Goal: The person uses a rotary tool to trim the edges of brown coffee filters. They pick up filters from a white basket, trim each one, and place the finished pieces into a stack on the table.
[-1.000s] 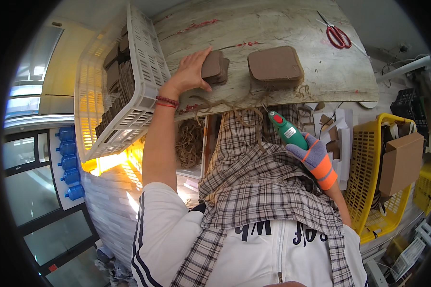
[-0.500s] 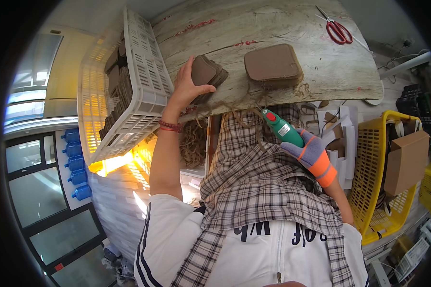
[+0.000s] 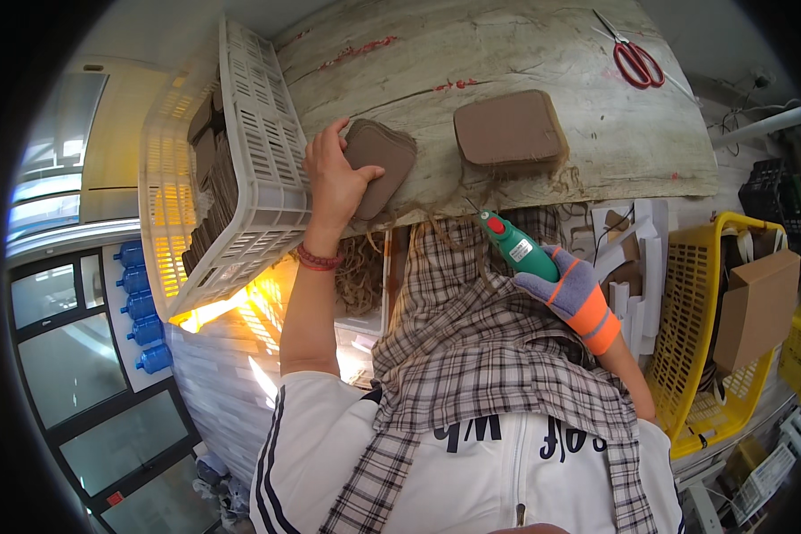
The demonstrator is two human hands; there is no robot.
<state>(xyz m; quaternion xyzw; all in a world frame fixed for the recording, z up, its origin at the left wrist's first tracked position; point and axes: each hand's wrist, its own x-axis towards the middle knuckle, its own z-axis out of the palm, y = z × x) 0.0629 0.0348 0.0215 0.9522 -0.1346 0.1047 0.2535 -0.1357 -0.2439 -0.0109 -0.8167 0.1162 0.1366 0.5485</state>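
Observation:
My left hand, bare with a red bracelet at the wrist, is at the left edge of a small stack of brown rounded pads. Its thumb lies on the top pad, while the fingers stretch out beside the stack, apart from the thumb. In a purple and orange glove, my right hand is closed round a green handheld power tool with a red button, above my lap. The tool's front end points toward the table edge. A taller stack of brown pads lies farther right, with frayed fibres along its lower edge.
A white slatted crate holding more brown pads stands left of the wooden-look table. Red-handled scissors lie at the far right. Brown strips hang below the table edge. A yellow basket with a cardboard box stands right.
My left hand has shifted slightly left, and the small stack now shows more of its top face. My right hand has lowered the tool a little, its tip turned more to the left.

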